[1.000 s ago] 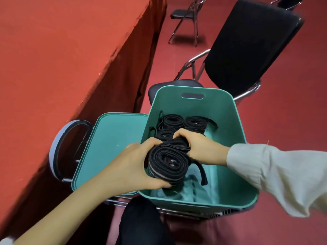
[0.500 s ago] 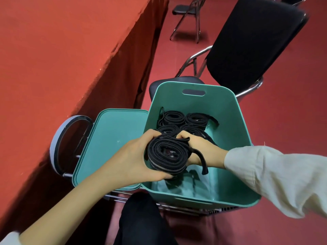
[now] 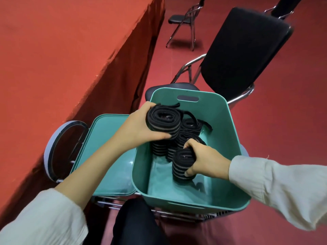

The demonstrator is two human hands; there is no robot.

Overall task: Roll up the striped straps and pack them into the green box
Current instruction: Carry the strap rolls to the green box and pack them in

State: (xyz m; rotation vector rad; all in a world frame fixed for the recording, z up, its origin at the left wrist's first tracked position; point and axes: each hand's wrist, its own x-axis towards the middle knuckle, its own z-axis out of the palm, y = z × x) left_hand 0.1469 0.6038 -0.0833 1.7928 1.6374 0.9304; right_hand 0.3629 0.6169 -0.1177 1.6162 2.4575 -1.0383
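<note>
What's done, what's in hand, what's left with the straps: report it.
Done: several rolled straps stand in the green box. In hand: the left hand holds a big roll over the box; the right hand grips a small roll standing inside. Left: seat both; no loose straps show outside.

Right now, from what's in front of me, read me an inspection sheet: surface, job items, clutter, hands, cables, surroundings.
Surface: green box is open and sits on a dark chair seat; its bare floor shows at the near end.
Job's things: packed rolls of striped strap stand at the far end, and each hand holds one more roll.
Clutter: green lid lies left of the box, with a grey hoop beyond it.
Hands: left hand grips a raised roll over the box; right hand grips an upright roll inside it.
Cables: nothing seen.
Surroundings: red-draped table on the left, red floor, black chair behind the box.
</note>
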